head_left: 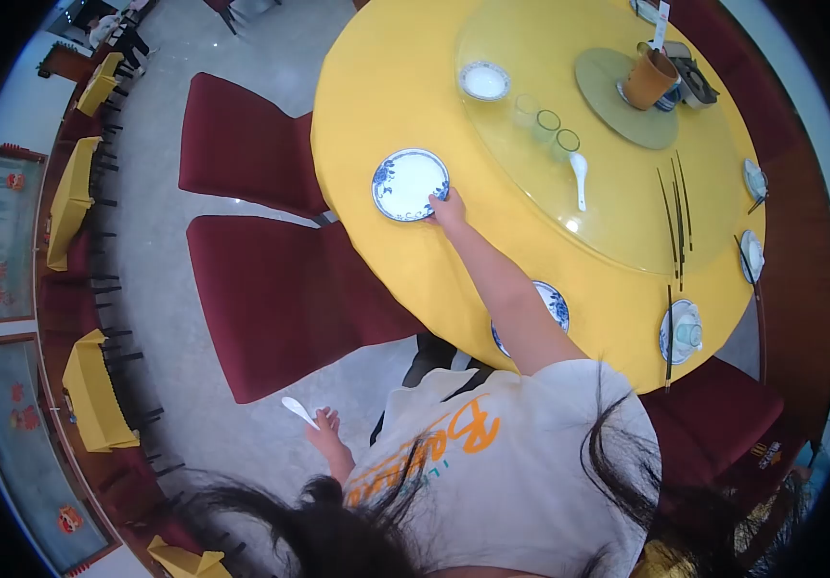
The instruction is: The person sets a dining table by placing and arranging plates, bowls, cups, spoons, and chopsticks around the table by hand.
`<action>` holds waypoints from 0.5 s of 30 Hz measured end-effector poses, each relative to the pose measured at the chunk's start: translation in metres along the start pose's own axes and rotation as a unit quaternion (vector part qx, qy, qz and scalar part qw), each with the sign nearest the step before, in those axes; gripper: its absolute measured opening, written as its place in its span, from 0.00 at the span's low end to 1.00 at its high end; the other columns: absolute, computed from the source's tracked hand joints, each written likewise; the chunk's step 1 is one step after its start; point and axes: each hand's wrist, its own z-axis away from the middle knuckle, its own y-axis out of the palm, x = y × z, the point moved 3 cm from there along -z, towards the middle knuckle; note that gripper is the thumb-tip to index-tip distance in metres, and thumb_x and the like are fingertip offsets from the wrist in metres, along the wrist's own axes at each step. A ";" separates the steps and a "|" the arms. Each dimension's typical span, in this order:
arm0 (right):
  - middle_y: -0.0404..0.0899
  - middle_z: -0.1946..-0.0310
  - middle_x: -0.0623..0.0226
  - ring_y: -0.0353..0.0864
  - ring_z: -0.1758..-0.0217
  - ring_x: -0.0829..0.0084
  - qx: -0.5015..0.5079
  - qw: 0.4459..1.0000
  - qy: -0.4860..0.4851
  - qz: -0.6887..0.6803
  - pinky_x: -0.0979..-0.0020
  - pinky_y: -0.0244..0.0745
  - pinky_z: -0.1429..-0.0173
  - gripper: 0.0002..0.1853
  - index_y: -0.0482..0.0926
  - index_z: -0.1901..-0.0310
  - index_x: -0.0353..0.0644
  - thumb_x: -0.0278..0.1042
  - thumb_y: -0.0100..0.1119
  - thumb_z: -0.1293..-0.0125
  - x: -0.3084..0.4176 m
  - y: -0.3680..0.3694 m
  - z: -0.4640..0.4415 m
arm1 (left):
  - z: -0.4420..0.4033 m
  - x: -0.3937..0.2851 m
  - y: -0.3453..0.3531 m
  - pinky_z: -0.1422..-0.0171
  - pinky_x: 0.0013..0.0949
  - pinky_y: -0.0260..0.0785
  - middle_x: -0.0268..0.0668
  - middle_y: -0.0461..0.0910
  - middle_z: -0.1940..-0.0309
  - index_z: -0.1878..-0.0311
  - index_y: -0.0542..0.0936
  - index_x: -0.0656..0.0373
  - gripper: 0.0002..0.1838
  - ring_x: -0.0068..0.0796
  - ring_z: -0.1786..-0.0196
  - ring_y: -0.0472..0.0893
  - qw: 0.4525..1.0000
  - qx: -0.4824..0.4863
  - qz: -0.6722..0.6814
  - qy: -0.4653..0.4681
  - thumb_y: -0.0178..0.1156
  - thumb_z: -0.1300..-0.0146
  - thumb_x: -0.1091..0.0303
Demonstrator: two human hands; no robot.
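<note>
Plate [407,181] sits near left edge of yellow surface [367,87], bare cloth [475,180] between it and glass turntable [622,197]. Maroon chair [242,135] stands close against edge. Right arm [511,287] stretches forward; right hand [448,206] grips plate's rim. Left hand [328,438], low beyond edge, pinches white spoon [298,411].
</note>
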 end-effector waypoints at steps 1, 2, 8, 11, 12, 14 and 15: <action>0.77 0.67 0.57 0.81 0.74 0.66 0.004 1.000 -0.001 0.007 0.70 0.80 0.75 0.16 0.66 0.53 0.39 0.31 0.56 0.42 -0.005 0.000 -0.004 | 0.000 0.000 0.000 0.59 0.31 0.71 0.41 0.75 0.62 0.56 0.68 0.65 0.15 0.31 0.63 0.78 1.000 -0.008 0.003 0.000 0.52 0.37 0.62; 0.78 0.68 0.57 0.81 0.75 0.65 0.004 1.000 -0.001 0.015 0.71 0.80 0.76 0.16 0.66 0.53 0.39 0.32 0.56 0.42 -0.009 -0.003 -0.010 | 0.000 0.001 0.001 0.58 0.31 0.71 0.41 0.75 0.62 0.56 0.67 0.65 0.15 0.32 0.62 0.78 1.000 -0.014 0.005 -0.001 0.52 0.37 0.61; 0.78 0.74 0.58 0.80 0.79 0.69 0.044 0.990 -0.020 0.131 0.72 0.76 0.79 0.18 0.69 0.52 0.39 0.39 0.56 0.41 0.034 -0.066 0.015 | -0.022 -0.015 0.043 0.57 0.30 0.70 0.41 0.76 0.62 0.56 0.68 0.65 0.15 0.31 0.61 0.77 0.997 0.070 -0.015 0.024 0.52 0.37 0.61; 0.78 0.75 0.60 0.78 0.79 0.69 -0.084 0.965 -0.153 0.194 0.69 0.75 0.74 0.19 0.71 0.54 0.40 0.37 0.60 0.46 0.050 -0.139 -0.004 | -0.036 -0.033 0.090 0.59 0.29 0.71 0.40 0.77 0.64 0.58 0.69 0.65 0.14 0.29 0.63 0.78 0.988 0.142 -0.039 0.051 0.53 0.37 0.62; 0.78 0.74 0.60 0.79 0.75 0.67 -0.149 0.930 -0.215 0.258 0.68 0.76 0.68 0.19 0.72 0.55 0.40 0.37 0.62 0.47 0.057 -0.168 -0.009 | -0.036 -0.039 0.106 0.59 0.28 0.72 0.39 0.77 0.65 0.58 0.69 0.65 0.14 0.28 0.64 0.78 0.985 0.157 -0.043 0.059 0.53 0.37 0.62; 0.76 0.59 0.58 0.76 0.55 0.62 -0.241 0.855 -0.288 0.358 0.65 0.72 0.53 0.25 0.70 0.51 0.42 0.38 0.65 0.51 0.098 -0.211 0.009 | -0.029 -0.053 0.137 0.61 0.27 0.72 0.38 0.78 0.66 0.60 0.70 0.64 0.12 0.26 0.66 0.79 0.979 0.183 -0.046 0.074 0.53 0.37 0.63; 0.73 0.55 0.58 0.72 0.51 0.62 -0.264 0.830 -0.293 0.394 0.63 0.69 0.50 0.27 0.69 0.49 0.43 0.39 0.65 0.52 0.117 -0.223 0.014 | -0.023 -0.059 0.150 0.61 0.26 0.72 0.38 0.78 0.67 0.60 0.70 0.64 0.12 0.26 0.66 0.79 0.977 0.196 -0.047 0.077 0.54 0.38 0.64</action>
